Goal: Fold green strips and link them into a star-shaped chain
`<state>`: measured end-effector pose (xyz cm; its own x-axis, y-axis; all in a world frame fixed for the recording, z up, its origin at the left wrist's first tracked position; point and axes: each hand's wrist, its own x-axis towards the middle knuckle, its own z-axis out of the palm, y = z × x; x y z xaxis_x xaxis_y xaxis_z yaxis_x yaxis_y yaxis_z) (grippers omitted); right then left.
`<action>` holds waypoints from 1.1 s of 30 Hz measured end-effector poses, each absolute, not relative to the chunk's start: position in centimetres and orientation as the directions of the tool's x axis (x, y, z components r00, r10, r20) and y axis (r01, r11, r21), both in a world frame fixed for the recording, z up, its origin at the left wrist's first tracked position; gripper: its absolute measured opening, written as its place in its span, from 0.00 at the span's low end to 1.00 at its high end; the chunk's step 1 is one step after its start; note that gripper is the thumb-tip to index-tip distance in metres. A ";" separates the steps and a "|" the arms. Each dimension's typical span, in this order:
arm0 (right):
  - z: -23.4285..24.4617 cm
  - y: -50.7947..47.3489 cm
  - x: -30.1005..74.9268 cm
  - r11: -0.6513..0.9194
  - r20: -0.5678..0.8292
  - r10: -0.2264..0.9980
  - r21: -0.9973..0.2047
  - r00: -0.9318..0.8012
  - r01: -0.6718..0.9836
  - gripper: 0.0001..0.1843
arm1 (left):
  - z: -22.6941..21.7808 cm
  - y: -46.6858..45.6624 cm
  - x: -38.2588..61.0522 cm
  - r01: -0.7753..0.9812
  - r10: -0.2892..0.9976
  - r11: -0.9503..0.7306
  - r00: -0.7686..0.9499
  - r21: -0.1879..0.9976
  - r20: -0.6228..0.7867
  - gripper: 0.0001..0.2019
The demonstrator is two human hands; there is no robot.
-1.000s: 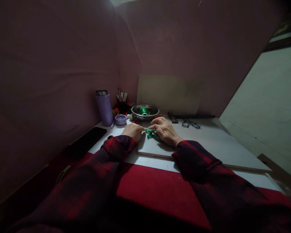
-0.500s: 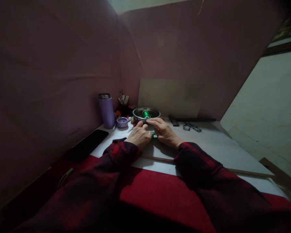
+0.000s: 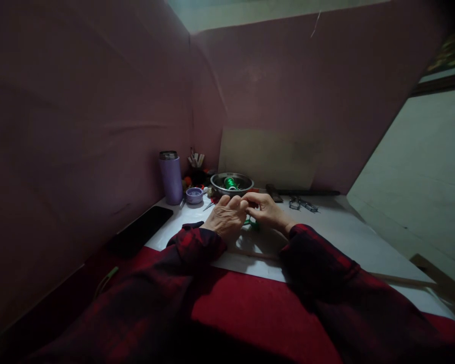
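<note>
My left hand (image 3: 227,216) and my right hand (image 3: 266,210) meet above the white board, their fingertips close together. My left fingers are curled over, knuckles up, which hides most of what they grip. The thumb and fingers of my right hand are pinched beside them. A green cord-like piece (image 3: 252,223) shows just below and between the hands; its upper end disappears among the fingers. Behind them, a spool of shiny green thread (image 3: 230,183) lies in a round metal bowl (image 3: 214,185).
A purple flask (image 3: 171,180) and its purple cup-like lid (image 3: 194,195) stand at the left. A dark phone (image 3: 146,227) lies nearer. Right of the bowl are a dark-headed tool (image 3: 274,193) and small metal pieces (image 3: 303,204) on the white board (image 3: 349,232).
My left hand has turned so its knuckles face up, and my right fingers have gone from stretched out to pinched. The green piece shows lower between the hands. The view has shifted slightly.
</note>
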<state>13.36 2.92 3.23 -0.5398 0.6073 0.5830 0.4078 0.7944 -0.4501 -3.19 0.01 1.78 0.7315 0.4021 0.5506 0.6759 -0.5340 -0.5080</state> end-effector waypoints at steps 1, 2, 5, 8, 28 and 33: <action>3.3 2.9 13.5 0.781 0.576 0.624 -0.476 -0.528 0.405 0.05 | 1.7 0.1 -3.2 0.673 0.387 -0.537 0.732 -0.509 0.561 0.08; 3.4 2.8 13.6 0.764 0.567 0.644 -0.504 -0.514 0.402 0.05 | 1.5 0.2 -3.3 0.671 0.372 -0.541 0.731 -0.507 0.571 0.08; 3.4 3.0 14.0 0.696 0.515 0.713 -0.599 -0.476 0.395 0.08 | 1.2 0.6 -3.4 0.685 0.360 -0.562 0.707 -0.463 0.609 0.09; 3.5 3.3 14.6 0.623 0.443 0.769 -0.682 -0.461 0.382 0.13 | 0.8 1.2 -3.5 0.719 0.417 -0.608 0.650 -0.337 0.636 0.09; 3.2 4.4 15.5 0.577 0.404 0.811 -0.669 -0.423 0.468 0.12 | -1.1 2.7 -2.9 0.632 0.693 -0.666 0.326 0.396 0.643 0.13; 3.4 4.5 16.6 0.577 0.366 0.808 -0.651 -0.463 0.493 0.09 | -0.7 2.6 -3.1 0.652 0.669 -0.671 0.328 0.353 0.667 0.14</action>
<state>16.60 4.50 3.39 -0.4627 0.8076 0.3656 0.4932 0.5772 -0.6508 -3.09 2.63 -0.69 0.3278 0.6689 0.6671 0.6515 -0.6714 0.3531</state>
